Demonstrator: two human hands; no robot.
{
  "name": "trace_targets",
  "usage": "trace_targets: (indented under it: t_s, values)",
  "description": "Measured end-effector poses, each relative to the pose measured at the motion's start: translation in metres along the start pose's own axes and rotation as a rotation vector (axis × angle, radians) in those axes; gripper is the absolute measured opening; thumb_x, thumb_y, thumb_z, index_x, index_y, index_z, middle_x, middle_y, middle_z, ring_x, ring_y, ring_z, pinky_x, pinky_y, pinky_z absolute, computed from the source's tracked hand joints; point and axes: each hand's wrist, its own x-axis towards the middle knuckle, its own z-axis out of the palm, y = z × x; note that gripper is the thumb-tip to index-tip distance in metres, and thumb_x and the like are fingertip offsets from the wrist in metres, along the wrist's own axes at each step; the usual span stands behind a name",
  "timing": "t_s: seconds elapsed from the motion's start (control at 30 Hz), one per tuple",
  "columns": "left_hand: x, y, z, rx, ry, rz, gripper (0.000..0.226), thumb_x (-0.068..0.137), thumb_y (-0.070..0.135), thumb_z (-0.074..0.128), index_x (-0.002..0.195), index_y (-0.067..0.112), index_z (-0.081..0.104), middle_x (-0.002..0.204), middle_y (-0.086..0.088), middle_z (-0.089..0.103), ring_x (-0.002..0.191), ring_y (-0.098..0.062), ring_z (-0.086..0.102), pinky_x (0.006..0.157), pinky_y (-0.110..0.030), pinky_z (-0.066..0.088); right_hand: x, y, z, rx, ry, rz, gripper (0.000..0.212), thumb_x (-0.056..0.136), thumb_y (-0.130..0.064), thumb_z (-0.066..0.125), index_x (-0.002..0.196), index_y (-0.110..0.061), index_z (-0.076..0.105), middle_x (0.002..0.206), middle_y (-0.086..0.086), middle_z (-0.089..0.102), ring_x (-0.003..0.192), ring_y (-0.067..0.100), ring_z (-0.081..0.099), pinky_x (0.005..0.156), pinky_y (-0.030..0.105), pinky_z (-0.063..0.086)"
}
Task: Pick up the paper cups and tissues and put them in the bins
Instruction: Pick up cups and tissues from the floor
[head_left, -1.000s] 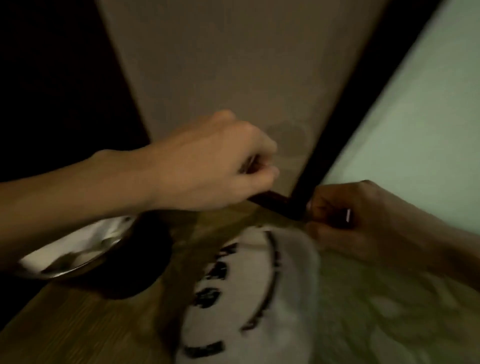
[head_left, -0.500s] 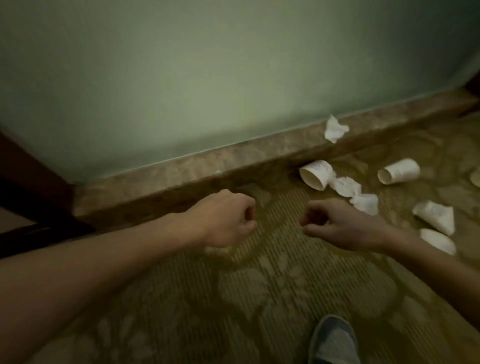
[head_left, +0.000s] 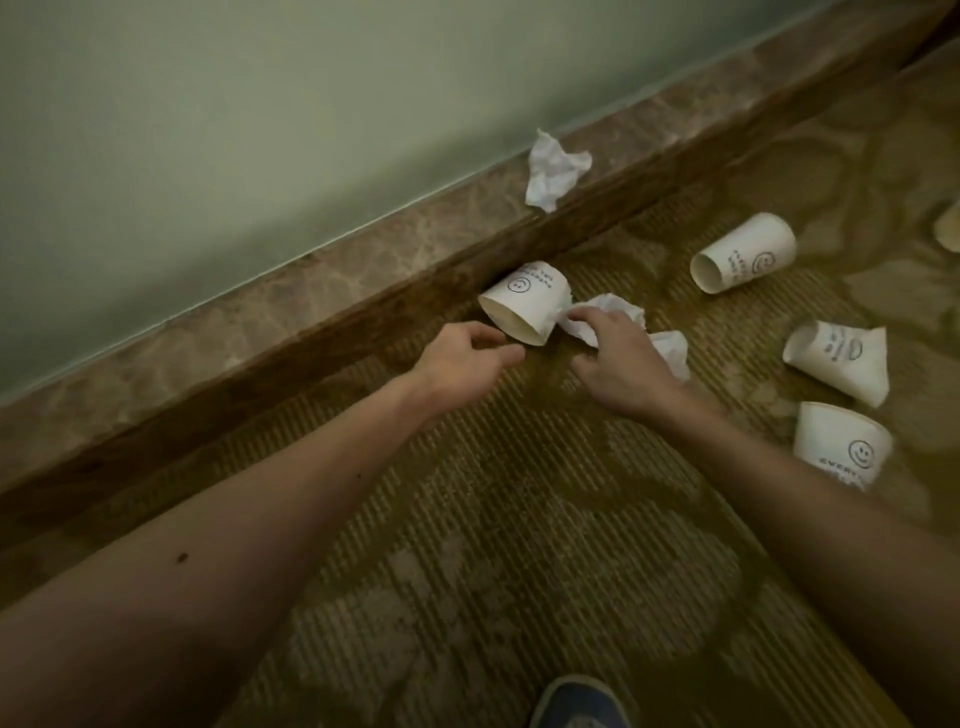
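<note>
My left hand (head_left: 462, 364) hangs beside the open mouth of a paper cup (head_left: 524, 301) lying sideways on the carpet (head_left: 519, 519), fingers loosely curled, holding nothing. My right hand (head_left: 623, 364) rests loose fingers on a crumpled tissue (head_left: 608, 309) touching that cup. Another cup (head_left: 743, 254) lies further right.

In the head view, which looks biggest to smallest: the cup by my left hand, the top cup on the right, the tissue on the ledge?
Largest, looking about alike: cup by the left hand and top cup on the right.
Smallest: tissue on the ledge.
</note>
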Motion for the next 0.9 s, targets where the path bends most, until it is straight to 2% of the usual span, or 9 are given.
trace_targets:
  t_s: [0.07,0.3,0.4,0.47,0.57,0.63,0.7,0.8,0.9]
  values:
    - [0.015,0.006,0.010,-0.102,0.031,-0.082,0.039,0.093,0.040,0.064,0.127,0.022,0.059,0.100,0.001,0.066,0.079,-0.012,0.060,0.054,-0.026,0.047,0.004,0.006,0.000,-0.018,0.012,-0.002,0.058,0.091,-0.018,0.052,0.147,-0.026,0.039,0.150,0.008,0.039,0.139,0.031,0.030,0.112,0.047,0.030]
    - [0.053,0.023,0.045,-0.406,0.200,-0.248,0.035,0.097,0.041,0.058,0.118,0.013,0.062,0.090,-0.003,0.069,0.067,-0.012,0.058,0.044,-0.023,0.040,0.021,0.003,0.010,0.130,-0.079,-0.026,0.068,0.091,-0.007,0.044,0.153,-0.031,0.028,0.158,0.001,0.031,0.146,0.024,0.022,0.119,0.043,0.023]
    - [0.058,0.022,0.053,-0.402,0.255,-0.246,0.032,0.099,0.037,0.056,0.124,0.017,0.058,0.098,-0.002,0.069,0.076,-0.013,0.062,0.047,-0.025,0.041,0.023,0.000,0.016,0.195,-0.129,-0.024,0.068,0.091,-0.005,0.045,0.152,-0.032,0.029,0.159,-0.001,0.029,0.147,0.023,0.019,0.121,0.043,0.019]
    - [0.058,0.016,0.058,-0.337,0.314,-0.207,0.032,0.100,0.033,0.055,0.125,0.015,0.060,0.103,-0.002,0.068,0.082,-0.014,0.063,0.058,-0.027,0.047,0.017,0.003,0.018,0.242,-0.136,-0.015,0.066,0.091,-0.007,0.047,0.151,-0.031,0.032,0.158,0.000,0.031,0.147,0.022,0.020,0.120,0.044,0.021]
    - [0.048,0.002,0.056,-0.211,0.340,-0.060,0.033,0.101,0.032,0.052,0.128,0.016,0.061,0.114,0.001,0.067,0.098,-0.014,0.063,0.085,-0.033,0.054,0.001,0.014,0.018,0.198,0.007,-0.066,0.052,0.091,-0.019,0.053,0.141,-0.028,0.047,0.145,0.004,0.046,0.138,0.022,0.032,0.113,0.045,0.031]
    - [0.034,-0.008,0.050,-0.089,0.302,0.048,0.034,0.101,0.035,0.051,0.130,0.019,0.061,0.111,0.008,0.065,0.099,-0.009,0.061,0.081,-0.025,0.050,-0.008,0.027,0.014,0.019,0.169,-0.155,0.044,0.091,-0.031,0.055,0.135,-0.027,0.054,0.140,0.001,0.051,0.131,0.024,0.034,0.108,0.049,0.031]
    - [0.022,-0.016,0.041,0.014,0.308,0.113,0.032,0.100,0.039,0.051,0.122,0.022,0.066,0.100,0.015,0.064,0.094,-0.003,0.060,0.076,-0.021,0.046,-0.014,0.042,0.008,-0.162,0.242,-0.147,0.047,0.092,-0.048,0.050,0.136,-0.033,0.051,0.149,-0.002,0.042,0.137,0.026,0.026,0.108,0.053,0.022]
    - [0.009,-0.025,0.030,0.084,0.378,0.171,0.022,0.096,0.043,0.056,0.087,0.026,0.068,0.079,0.017,0.063,0.075,0.003,0.059,0.060,-0.019,0.042,-0.015,0.061,0.005,-0.250,0.212,-0.030,0.064,0.089,-0.072,0.036,0.146,-0.042,0.036,0.162,0.000,0.017,0.149,0.029,0.002,0.112,0.064,0.001]
    - [0.000,-0.029,0.025,0.107,0.410,0.184,0.028,0.093,0.041,0.060,0.081,0.017,0.069,0.076,0.010,0.066,0.068,0.001,0.060,0.055,-0.022,0.044,-0.010,0.062,0.011,-0.105,0.088,0.040,0.074,0.084,-0.080,0.035,0.149,-0.046,0.025,0.165,-0.001,0.002,0.150,0.030,-0.008,0.115,0.065,-0.003]
